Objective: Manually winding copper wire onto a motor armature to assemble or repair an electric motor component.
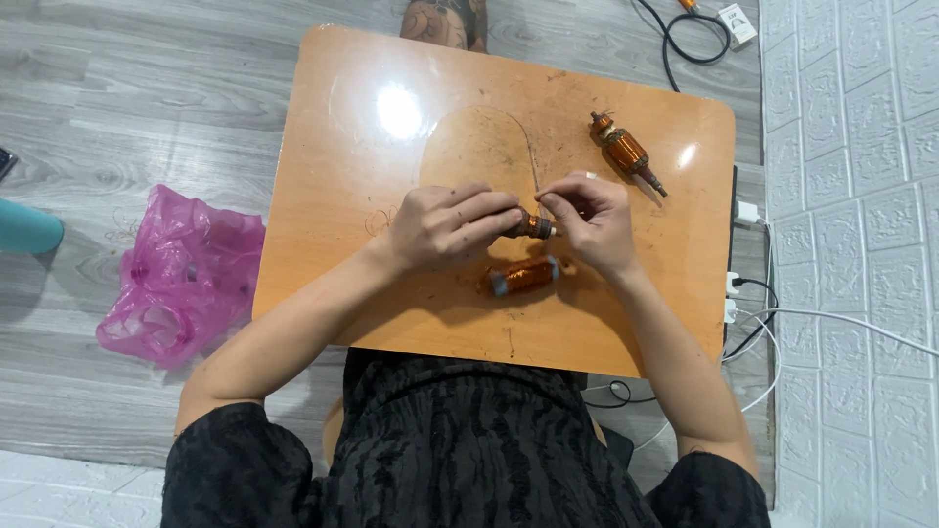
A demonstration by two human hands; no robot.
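My left hand [445, 225] grips a small copper-wound motor armature [535, 228] over the middle of the orange table [352, 147]. My right hand [594, 217] pinches at the armature's right end, where a thin wire [534, 174] rises from the fingers and arcs away over the table. Just below the hands lies a second copper-wound armature [525, 277] on its side. A third armature [626, 153] with its shaft showing rests at the table's far right.
A crumpled pink plastic bag [181, 279] lies on the wood floor left of the table. White cables and plugs [748, 293] run along the right side by a white tiled wall. A black cable [685, 44] loops at the top.
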